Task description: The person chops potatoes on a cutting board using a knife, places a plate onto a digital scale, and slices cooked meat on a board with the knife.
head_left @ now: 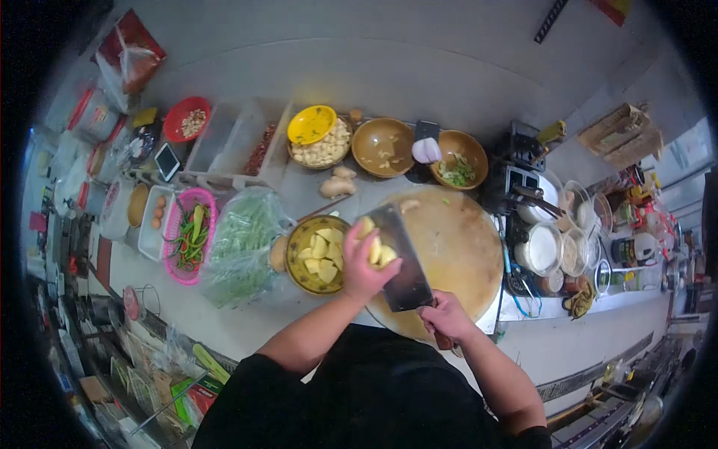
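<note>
My right hand [447, 316] grips the wooden handle of a cleaver [410, 280], whose broad blade is tilted over the left side of the round chopping board [460, 247]. Pale yellow potato chunks [385, 256] rest against the blade. My left hand [365, 268] curls around these chunks, its thumb and fingers holding them on the metal. Just left of that hand stands a patterned bowl [294, 278] with several more potato chunks [323, 253] in it. A small pale piece [409, 205] lies on the board's far edge.
Along the wall stand a bowl of garlic cloves [329, 150] under a yellow dish [312, 124], and two brown bowls [383, 142] [471, 153]. Ginger [338, 185] lies before them. To the left are bagged greens [243, 243] and a pink basket of peppers [179, 262]; a knife rack [516, 179] stands right.
</note>
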